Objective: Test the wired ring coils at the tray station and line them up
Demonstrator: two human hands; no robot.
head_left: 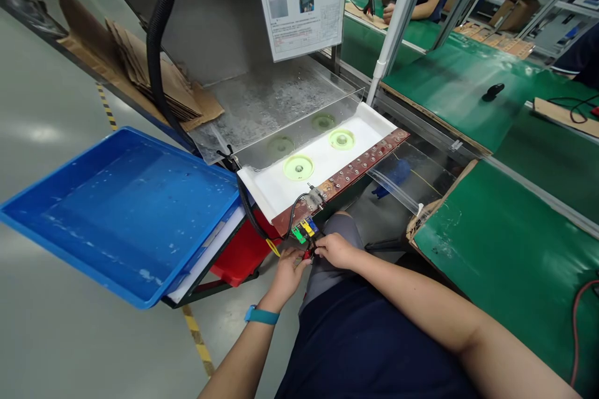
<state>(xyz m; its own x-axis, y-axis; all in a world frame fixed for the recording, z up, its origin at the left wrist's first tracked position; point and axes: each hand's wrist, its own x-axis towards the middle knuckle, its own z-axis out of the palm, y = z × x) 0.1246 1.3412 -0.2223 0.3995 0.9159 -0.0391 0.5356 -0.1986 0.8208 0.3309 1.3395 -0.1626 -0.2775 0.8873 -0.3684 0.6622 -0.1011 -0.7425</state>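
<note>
My left hand [289, 272] and my right hand [334, 250] meet in front of a row of green and yellow terminal connectors [304, 230]. Their fingertips pinch a small red-and-black wire connector [307, 254], partly hidden by my fingers. A yellow wire [274, 248] runs out to the left of my left hand. Just above the terminals, a brown perforated circuit strip [341, 177] edges a white fixture [318, 177]. Two round green pads [298, 167] sit on the white surface. A thin black cable [294, 215] loops from the strip toward the terminals.
A blue plastic tray [116, 212] juts out to my left above a red bin [241, 254]. A clear acrylic cover [299, 121] stands behind the fixture. Green-topped benches [510, 262] lie to the right, and a co-worker's hand [388, 12] is at the far bench.
</note>
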